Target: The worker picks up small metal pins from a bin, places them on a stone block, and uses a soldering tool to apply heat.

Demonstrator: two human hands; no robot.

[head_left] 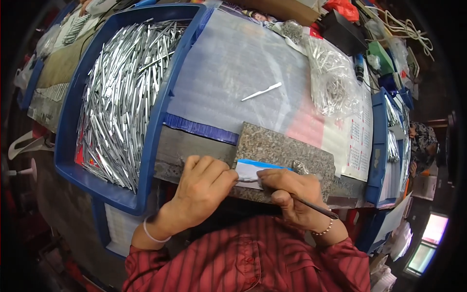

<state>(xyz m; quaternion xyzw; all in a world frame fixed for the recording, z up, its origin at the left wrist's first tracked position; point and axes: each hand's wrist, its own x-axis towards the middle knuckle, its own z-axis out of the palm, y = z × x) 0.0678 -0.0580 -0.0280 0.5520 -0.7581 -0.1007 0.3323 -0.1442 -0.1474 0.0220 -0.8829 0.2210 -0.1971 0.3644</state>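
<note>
Workshop: blue bin [104,191] heaped with silvery metal pieces [124,97], stone slab [277,141] on worn workbench [189,150], bagged parts [335,80].

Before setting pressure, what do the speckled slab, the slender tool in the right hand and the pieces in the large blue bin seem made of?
Speckled slab: likely granite or similar stone, fairly flat, by its mottled grain.
Slender tool: dark shaft, wood, metal or plastic; unclear.
Pieces: probably shiny metal, given their bright silvery glints.
</note>
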